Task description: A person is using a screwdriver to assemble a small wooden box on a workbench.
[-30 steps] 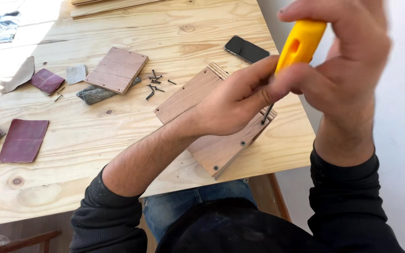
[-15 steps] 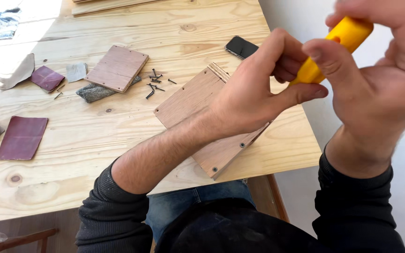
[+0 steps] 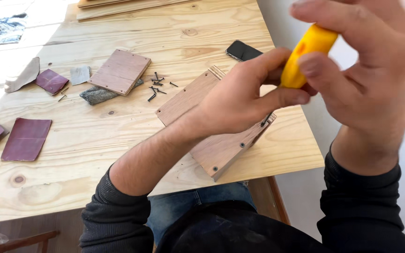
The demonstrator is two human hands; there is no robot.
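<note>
My right hand [image 3: 366,89] grips the yellow screwdriver [image 3: 308,56], its shaft slanting down toward the wooden box [image 3: 212,126]; my left hand [image 3: 240,96] pinches below the handle.

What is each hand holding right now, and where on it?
Right hand grips the yellow screwdriver by its handle; left hand pinches the handle's lower end.

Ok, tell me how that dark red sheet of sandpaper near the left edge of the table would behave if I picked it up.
The sandpaper sheet looks thin and lies flat on the table, so it would probably flop and weigh very little. With no raised edge, it may be fiddly to lift; sliding it to the table's edge might help. Its gritty face likely resists slipping.
</note>
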